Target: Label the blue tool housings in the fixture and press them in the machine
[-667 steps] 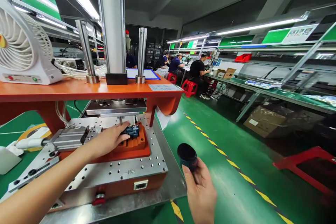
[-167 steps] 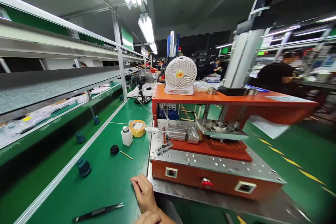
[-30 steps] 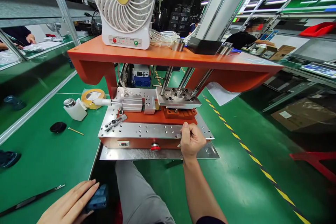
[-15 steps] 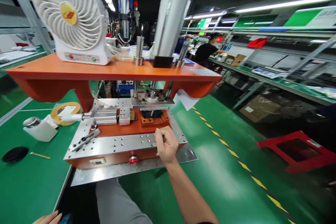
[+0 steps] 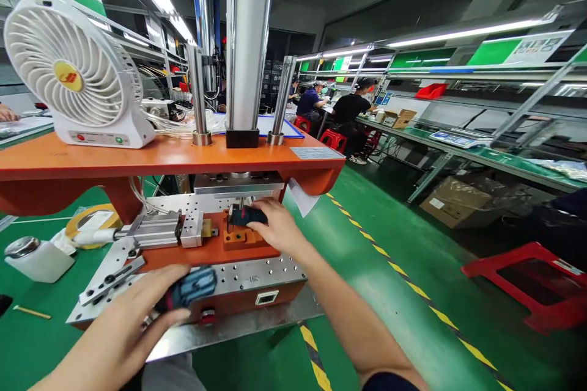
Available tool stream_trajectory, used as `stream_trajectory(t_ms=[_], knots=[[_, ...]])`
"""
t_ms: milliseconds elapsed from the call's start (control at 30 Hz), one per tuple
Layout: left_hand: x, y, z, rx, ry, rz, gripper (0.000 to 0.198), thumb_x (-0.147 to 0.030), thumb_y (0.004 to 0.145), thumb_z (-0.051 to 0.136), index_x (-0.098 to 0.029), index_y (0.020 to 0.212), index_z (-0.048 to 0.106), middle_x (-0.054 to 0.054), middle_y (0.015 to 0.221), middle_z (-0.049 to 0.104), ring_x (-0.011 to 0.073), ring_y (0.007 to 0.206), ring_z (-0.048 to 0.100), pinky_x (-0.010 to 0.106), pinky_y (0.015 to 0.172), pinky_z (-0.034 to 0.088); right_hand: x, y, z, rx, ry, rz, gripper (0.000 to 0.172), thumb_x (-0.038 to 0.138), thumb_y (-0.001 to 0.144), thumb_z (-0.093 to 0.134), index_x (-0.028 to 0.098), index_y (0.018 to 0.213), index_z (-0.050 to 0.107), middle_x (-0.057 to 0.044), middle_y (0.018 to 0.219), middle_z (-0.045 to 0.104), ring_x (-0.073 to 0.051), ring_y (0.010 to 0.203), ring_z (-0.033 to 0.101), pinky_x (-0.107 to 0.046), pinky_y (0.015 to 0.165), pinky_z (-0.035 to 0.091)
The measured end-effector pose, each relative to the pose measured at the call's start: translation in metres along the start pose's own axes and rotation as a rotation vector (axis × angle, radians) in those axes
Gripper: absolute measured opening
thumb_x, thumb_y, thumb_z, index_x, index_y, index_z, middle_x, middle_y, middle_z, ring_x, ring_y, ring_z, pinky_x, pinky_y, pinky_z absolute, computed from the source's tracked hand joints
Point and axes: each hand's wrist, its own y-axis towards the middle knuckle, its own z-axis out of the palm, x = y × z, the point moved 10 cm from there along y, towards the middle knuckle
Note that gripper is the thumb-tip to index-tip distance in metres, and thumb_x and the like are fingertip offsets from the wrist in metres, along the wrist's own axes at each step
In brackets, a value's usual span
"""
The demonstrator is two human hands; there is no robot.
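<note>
Left hand point(image 5: 131, 324): grip round a blue part point(image 5: 197, 285), at eight o'clock from the orange block point(image 5: 244, 241). Right hand point(image 5: 277, 226): grip round a dark part point(image 5: 246, 215), at the block. White fan point(image 5: 92, 73): ten o'clock from it.

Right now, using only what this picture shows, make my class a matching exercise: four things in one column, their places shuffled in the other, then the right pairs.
Things
1. White fan
2. Blue part
3. White bottle
4. Dark part

Places
A. On the green bench
B. In the right hand, at the orange fixture
C. On top of the orange frame
D. In the left hand

Right pairs: 1-C, 2-D, 3-A, 4-B
</note>
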Motion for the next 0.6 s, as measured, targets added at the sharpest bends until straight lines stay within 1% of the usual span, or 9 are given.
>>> stream_trajectory(t_ms=[67,133,167,233,300,367,433,533,600], knots=[[-0.017,0.055,0.005,0.020,-0.031,0.029,0.048,-0.050,0.096,0.056,-0.025,0.136,0.057,0.006,0.132,0.070,0.0242,0.117,0.069,0.031,0.096,0.058,0.007,-0.034,-0.032,-0.294,0.068,0.037,0.033,0.018,0.088,0.069,0.020,0.120,0.062,-0.012,0.122,0.066,-0.027,0.115,0.061,-0.045,0.100,0.050],[-0.027,0.102,0.020,0.097,-0.070,0.020,0.042,-0.041,0.098,0.053,-0.019,0.134,0.060,0.010,0.135,0.068,0.0256,0.119,0.068,0.034,0.099,0.056,0.010,-0.083,-0.060,-0.578,0.122,0.085,0.035,0.018,0.092,0.062,0.023,0.127,0.059,-0.011,0.125,0.064,-0.025,0.118,0.061,-0.045,0.103,0.050],[-0.028,0.121,0.030,0.149,-0.083,0.000,0.040,-0.035,0.098,0.054,-0.018,0.134,0.059,0.011,0.136,0.067,0.0260,0.119,0.067,0.035,0.099,0.055,0.009,-0.106,-0.067,-0.655,0.135,0.117,0.036,0.019,0.093,0.062,0.023,0.129,0.059,-0.011,0.125,0.063,-0.026,0.118,0.061,-0.045,0.104,0.050],[-0.027,0.148,0.050,0.246,-0.079,-0.048,0.041,-0.025,0.095,0.056,-0.019,0.135,0.060,0.010,0.130,0.070,0.0268,0.114,0.070,0.036,0.094,0.056,-0.001,-0.148,-0.073,-0.743,0.154,0.225,0.038,0.023,0.093,0.063,0.023,0.131,0.059,-0.012,0.128,0.062,-0.027,0.119,0.060,-0.046,0.102,0.051],[-0.022,0.162,0.066,0.304,-0.041,-0.087,0.040,-0.019,0.091,0.057,-0.020,0.131,0.063,0.010,0.120,0.075,0.0292,0.106,0.072,0.038,0.088,0.057,-0.018,-0.182,-0.075,-0.781,0.155,0.343,0.038,0.029,0.093,0.065,0.023,0.130,0.061,-0.013,0.129,0.061,-0.029,0.118,0.061,-0.048,0.100,0.052],[-0.019,0.166,0.079,0.329,-0.008,-0.090,0.039,-0.019,0.092,0.056,-0.018,0.130,0.064,0.012,0.115,0.076,0.0316,0.102,0.073,0.040,0.084,0.057,-0.035,-0.208,-0.076,-0.811,0.149,0.439,0.039,0.035,0.091,0.067,0.023,0.128,0.063,-0.014,0.129,0.061,-0.030,0.116,0.062,-0.047,0.098,0.054],[-0.019,0.166,0.093,0.341,0.011,-0.072,0.044,-0.024,0.095,0.053,-0.013,0.137,0.058,0.017,0.127,0.071,0.0338,0.114,0.069,0.044,0.093,0.055,-0.053,-0.224,-0.075,-0.842,0.166,0.512,0.040,0.038,0.090,0.069,0.022,0.126,0.065,-0.014,0.131,0.060,-0.029,0.116,0.063,-0.045,0.097,0.055],[-0.025,0.162,0.108,0.332,0.049,-0.050,0.061,-0.045,0.100,0.048,-0.008,0.148,0.045,0.022,0.150,0.052,0.0357,0.140,0.048,0.053,0.115,0.038,-0.079,-0.231,-0.066,-0.875,0.285,0.609,0.046,0.043,0.086,0.072,0.021,0.125,0.066,-0.014,0.133,0.060,-0.029,0.115,0.064,-0.043,0.099,0.054],[-0.031,0.157,0.105,0.290,0.111,-0.022,0.075,-0.061,0.097,0.044,-0.007,0.150,0.043,0.023,0.154,0.046,0.0369,0.147,0.037,0.056,0.121,0.025,-0.096,-0.226,-0.050,-0.870,0.440,0.679,0.050,0.048,0.084,0.072,0.019,0.125,0.066,-0.014,0.126,0.066,-0.028,0.110,0.066,-0.043,0.097,0.054]])
